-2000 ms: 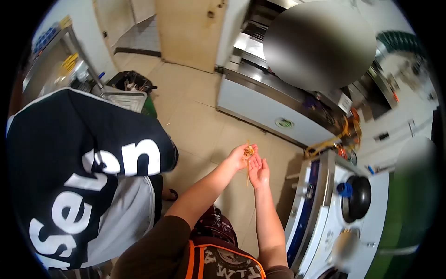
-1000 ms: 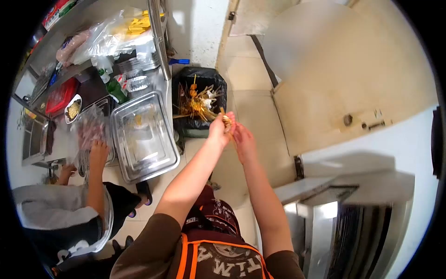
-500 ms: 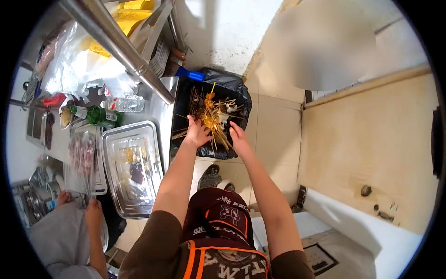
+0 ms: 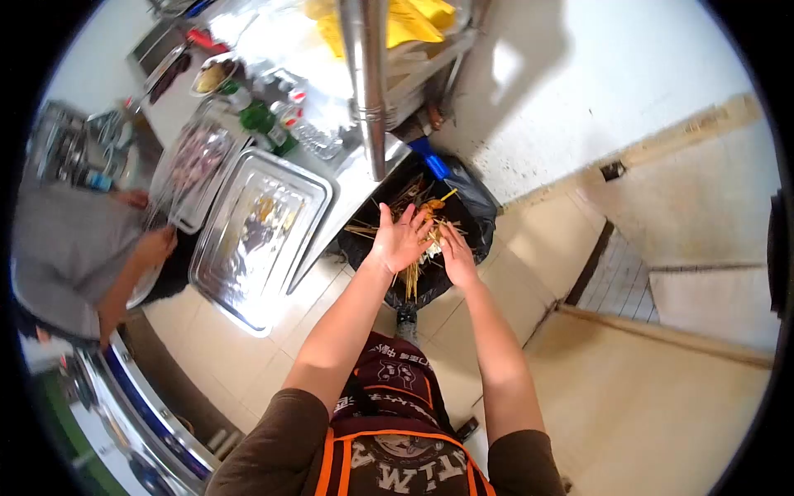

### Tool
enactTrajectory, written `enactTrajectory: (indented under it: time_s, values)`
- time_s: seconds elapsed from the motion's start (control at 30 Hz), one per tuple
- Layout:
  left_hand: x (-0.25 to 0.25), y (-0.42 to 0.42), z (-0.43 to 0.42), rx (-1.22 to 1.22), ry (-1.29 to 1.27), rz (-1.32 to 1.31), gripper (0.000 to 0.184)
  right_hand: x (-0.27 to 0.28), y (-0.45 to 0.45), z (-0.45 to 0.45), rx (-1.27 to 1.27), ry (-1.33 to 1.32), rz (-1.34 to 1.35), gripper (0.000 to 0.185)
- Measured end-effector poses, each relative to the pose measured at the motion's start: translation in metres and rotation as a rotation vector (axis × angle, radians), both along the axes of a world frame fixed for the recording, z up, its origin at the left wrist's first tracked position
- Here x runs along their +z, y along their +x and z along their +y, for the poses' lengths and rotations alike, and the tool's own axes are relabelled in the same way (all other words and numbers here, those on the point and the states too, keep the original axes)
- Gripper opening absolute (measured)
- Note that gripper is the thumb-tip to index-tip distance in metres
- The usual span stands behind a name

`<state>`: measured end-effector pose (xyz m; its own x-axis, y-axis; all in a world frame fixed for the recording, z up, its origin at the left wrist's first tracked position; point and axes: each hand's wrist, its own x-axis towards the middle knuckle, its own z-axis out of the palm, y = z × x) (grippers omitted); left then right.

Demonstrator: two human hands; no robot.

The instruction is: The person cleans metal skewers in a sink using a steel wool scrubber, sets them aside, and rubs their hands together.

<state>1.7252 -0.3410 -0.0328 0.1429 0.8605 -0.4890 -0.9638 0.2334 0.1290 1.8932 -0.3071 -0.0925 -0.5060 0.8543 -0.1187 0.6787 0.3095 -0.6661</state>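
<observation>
Both my hands are over a bin lined with a black bag (image 4: 478, 175). My left hand (image 4: 402, 240) has its palm up and fingers spread, with nothing in it. To its right, my right hand (image 4: 457, 256) is stretched out flat, fingertips close to the left hand's fingers. Beneath them lie many thin wooden skewers (image 4: 412, 283) and orange food scraps (image 4: 432, 207), partly hidden by the hands. A blue plastic piece (image 4: 430, 159) rests at the bin's back rim.
Left of the bin, a metal table holds an oily steel tray (image 4: 227, 248), a green bottle (image 4: 266, 124) and a clear plastic bottle (image 4: 318, 139). A co-worker in a grey shirt (image 4: 62, 248) handles a bag of meat (image 4: 197, 157). A metal post (image 4: 368, 91) rises beside the bin.
The view has turned, so the table and bin appear rotated. My hands have come closer together over the skewers, and my left palm is now turned up.
</observation>
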Motion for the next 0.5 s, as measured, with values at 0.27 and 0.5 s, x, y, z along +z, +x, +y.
enactTrajectory:
  time_s: [0.27,0.5]
  values:
    - [0.0,0.005,-0.02,-0.009,0.009,0.121,0.102,0.047,-0.053,-0.018,0.219,-0.021,0.45,0.04]
    - [-0.018,-0.002,-0.059,-0.054,-0.271,0.444,0.063,0.09,-0.045,0.036,0.101,-0.326,0.539,0.03]
